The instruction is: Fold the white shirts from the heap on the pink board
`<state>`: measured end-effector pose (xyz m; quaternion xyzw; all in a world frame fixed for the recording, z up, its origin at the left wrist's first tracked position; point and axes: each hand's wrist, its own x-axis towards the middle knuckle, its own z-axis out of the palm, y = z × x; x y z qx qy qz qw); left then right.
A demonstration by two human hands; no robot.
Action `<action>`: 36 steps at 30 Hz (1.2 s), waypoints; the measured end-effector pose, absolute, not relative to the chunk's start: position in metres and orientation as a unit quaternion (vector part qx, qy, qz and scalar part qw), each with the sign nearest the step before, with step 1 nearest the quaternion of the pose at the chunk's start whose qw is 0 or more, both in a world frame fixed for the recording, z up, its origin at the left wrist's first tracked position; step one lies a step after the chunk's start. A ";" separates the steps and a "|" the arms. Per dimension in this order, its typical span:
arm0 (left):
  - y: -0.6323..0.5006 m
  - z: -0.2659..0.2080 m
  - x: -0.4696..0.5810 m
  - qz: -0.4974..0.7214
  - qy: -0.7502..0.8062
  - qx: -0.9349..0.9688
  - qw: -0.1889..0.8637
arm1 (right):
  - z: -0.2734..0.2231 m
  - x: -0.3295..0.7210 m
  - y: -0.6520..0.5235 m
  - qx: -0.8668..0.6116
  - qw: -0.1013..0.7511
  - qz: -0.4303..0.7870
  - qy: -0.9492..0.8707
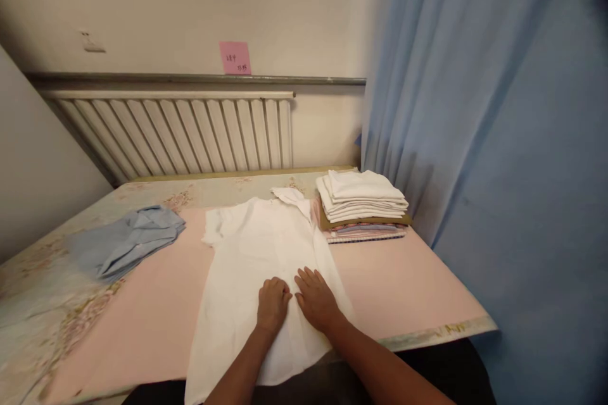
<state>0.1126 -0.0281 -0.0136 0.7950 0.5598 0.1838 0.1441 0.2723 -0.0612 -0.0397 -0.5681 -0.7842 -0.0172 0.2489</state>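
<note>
A white short-sleeved shirt [251, 259] lies spread out, its collar end away from me and its hem hanging over the near edge. My left hand [274, 304] rests on the middle of the shirt, fingers curled together in a pinch at the front strip of the cloth. Just to its right, my right hand [316, 297] lies flat on the fabric with the fingers stretched out. The right sleeve is bunched near the collar, while the left sleeve lies out to the side.
A stack of folded clothes [363, 196], white on top, stands at the back right. At the left lies a crumpled light blue garment [137, 237]. A pink sheet [394, 285] covers part of the floral tablecloth [28, 291]. Blue curtain [475, 107] hangs at right; a radiator [190, 133] is behind.
</note>
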 end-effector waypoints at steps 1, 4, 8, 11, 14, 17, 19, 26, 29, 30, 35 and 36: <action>-0.024 -0.015 0.112 0.176 0.560 0.795 0.153 | -0.041 0.272 -0.061 -0.568 0.251 -0.019 -0.783; -0.011 -0.017 0.111 0.153 0.552 0.799 0.183 | -0.043 0.273 -0.060 -0.570 0.257 -0.022 -0.780; 0.001 -0.017 0.110 0.133 0.536 0.805 0.216 | -0.042 0.274 -0.060 -0.569 0.261 -0.020 -0.780; 0.005 -0.018 0.108 0.131 0.527 0.806 0.237 | -0.040 0.275 -0.061 -0.569 0.265 -0.015 -0.779; 0.007 -0.017 0.106 0.133 0.517 0.805 0.258 | -0.038 0.276 -0.062 -0.568 0.267 -0.012 -0.778; 0.009 -0.017 0.103 0.139 0.510 0.805 0.270 | -0.036 0.276 -0.063 -0.568 0.268 -0.012 -0.778; 0.009 -0.017 0.101 0.145 0.506 0.806 0.272 | -0.036 0.275 -0.063 -0.568 0.267 -0.011 -0.778; 0.009 -0.021 0.098 0.163 0.498 0.807 0.271 | -0.034 0.275 -0.063 -0.572 0.255 -0.007 -0.779; 0.008 -0.020 0.097 0.166 0.492 0.810 0.273 | -0.034 0.275 -0.063 -0.573 0.253 -0.005 -0.779; 0.007 -0.019 0.097 0.167 0.490 0.810 0.274 | -0.034 0.275 -0.062 -0.574 0.253 -0.003 -0.779; 0.005 -0.018 0.097 0.172 0.485 0.815 0.266 | -0.034 0.275 -0.062 -0.576 0.250 0.001 -0.778; 0.005 -0.018 0.097 0.172 0.484 0.817 0.262 | -0.034 0.275 -0.062 -0.576 0.248 0.001 -0.779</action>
